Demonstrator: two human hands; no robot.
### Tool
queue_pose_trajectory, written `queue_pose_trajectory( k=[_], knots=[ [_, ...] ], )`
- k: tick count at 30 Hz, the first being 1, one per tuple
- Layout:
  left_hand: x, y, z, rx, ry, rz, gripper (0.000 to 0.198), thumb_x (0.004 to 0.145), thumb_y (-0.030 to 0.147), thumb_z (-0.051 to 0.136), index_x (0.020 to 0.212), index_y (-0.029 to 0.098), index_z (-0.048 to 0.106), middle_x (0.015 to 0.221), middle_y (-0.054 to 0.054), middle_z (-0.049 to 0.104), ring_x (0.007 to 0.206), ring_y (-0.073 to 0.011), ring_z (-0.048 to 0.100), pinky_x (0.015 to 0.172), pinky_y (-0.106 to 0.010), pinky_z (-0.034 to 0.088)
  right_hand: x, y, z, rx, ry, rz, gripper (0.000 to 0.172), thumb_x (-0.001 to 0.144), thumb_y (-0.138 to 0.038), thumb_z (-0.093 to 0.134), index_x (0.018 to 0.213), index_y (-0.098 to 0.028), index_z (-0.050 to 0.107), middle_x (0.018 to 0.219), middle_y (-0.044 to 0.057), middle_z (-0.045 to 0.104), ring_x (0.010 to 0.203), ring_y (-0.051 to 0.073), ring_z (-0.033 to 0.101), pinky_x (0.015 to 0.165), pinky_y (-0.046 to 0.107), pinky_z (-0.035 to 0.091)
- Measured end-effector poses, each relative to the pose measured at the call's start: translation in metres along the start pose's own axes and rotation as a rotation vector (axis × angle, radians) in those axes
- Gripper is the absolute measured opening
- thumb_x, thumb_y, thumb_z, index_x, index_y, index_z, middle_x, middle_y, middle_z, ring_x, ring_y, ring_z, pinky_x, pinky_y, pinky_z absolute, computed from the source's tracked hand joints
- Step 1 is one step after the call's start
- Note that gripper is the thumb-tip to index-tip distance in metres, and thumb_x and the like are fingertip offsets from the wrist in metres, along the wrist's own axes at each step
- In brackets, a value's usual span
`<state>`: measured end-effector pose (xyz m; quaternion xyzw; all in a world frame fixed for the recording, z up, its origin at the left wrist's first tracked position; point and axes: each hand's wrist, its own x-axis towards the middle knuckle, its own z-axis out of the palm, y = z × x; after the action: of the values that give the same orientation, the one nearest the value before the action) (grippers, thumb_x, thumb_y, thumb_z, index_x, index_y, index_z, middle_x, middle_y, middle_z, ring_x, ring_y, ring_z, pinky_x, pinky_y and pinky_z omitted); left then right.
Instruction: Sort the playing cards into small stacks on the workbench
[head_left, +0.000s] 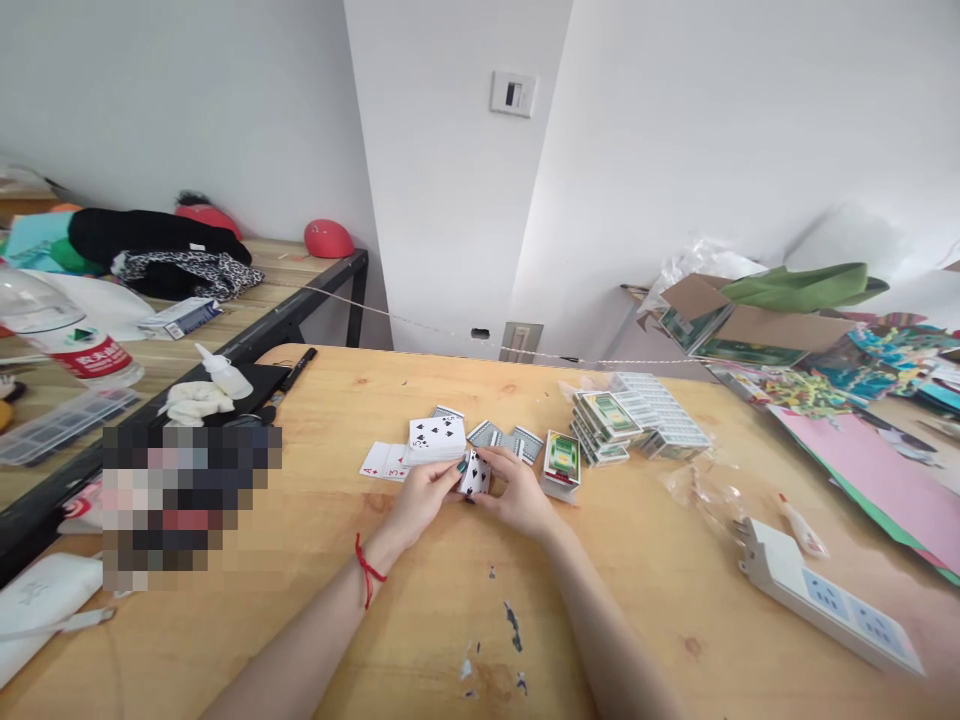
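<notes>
- one left hand (424,497) and one right hand (519,497) are seen
- one red bracelet (367,573) is worn
- one power strip (832,602) is shown
- one black marker (300,369) is seen
- one red-labelled bottle (88,354) is shown
- overlapping playing cards (437,434) cannot be counted

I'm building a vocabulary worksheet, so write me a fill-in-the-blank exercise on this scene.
The card between the left hand and the right hand has pips that are ____ in colour. The bracelet on the left wrist is ____ in colour. The power strip lies on the person's ____ side.

Missing words: black; red; right.
</notes>
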<state>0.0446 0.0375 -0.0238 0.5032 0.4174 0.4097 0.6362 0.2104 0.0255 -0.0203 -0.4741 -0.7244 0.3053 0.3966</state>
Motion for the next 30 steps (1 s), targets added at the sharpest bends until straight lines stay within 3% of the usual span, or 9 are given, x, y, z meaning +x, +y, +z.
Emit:
queue_pose_trajectory(
  k=[12, 20, 26, 30],
  knots=[
    [0.001, 0.001, -0.001, -0.082, 0.004, -0.035, 0.024, 0.072, 0.034, 0.059, 0.085, 0.016, 0.068, 0.087, -0.005, 0.067, 0.081, -0.0193, 0.061, 0.072, -0.035, 0.052, -0.005, 0.009, 0.006, 0.061, 0.009, 0.113, 0.06, 0.06, -0.023, 0.069, 0.116, -0.023, 0.048, 0.108, 0.009, 0.056, 0.1, 0.025, 0.053, 0.087, 0.042, 0.041],
    [0.002, 0.005, -0.003, -0.116, 0.009, -0.073, 0.032, 0.068, 0.031, 0.064, 0.095, 0.014, 0.066, 0.096, -0.009, 0.066, 0.082, -0.0197, 0.061, 0.067, -0.031, 0.052, -0.003, -0.002, 0.002, -0.117, -0.031, 0.026, 0.057, 0.062, -0.024, 0.066, 0.117, -0.023, 0.048, 0.108, 0.008, 0.057, 0.099, 0.024, 0.052, 0.087, 0.039, 0.04],
    [0.002, 0.004, 0.0, -0.11, 0.073, -0.056, 0.028, 0.067, 0.028, 0.064, 0.093, 0.017, 0.067, 0.085, -0.005, 0.068, 0.073, -0.0158, 0.06, 0.063, -0.027, 0.05, -0.003, -0.01, 0.003, -0.155, -0.045, -0.028, 0.064, 0.066, -0.019, 0.062, 0.125, -0.027, 0.039, 0.118, 0.007, 0.052, 0.107, 0.023, 0.05, 0.09, 0.037, 0.039],
    [0.003, 0.001, 0.0, -0.104, 0.099, -0.05, 0.028, 0.066, 0.027, 0.064, 0.091, 0.017, 0.068, 0.079, -0.004, 0.067, 0.066, -0.0129, 0.057, 0.058, -0.024, 0.048, -0.003, -0.013, 0.005, -0.145, -0.038, -0.04, 0.061, 0.066, -0.021, 0.062, 0.123, -0.026, 0.042, 0.117, 0.007, 0.053, 0.106, 0.022, 0.05, 0.091, 0.035, 0.039]
  ],
)
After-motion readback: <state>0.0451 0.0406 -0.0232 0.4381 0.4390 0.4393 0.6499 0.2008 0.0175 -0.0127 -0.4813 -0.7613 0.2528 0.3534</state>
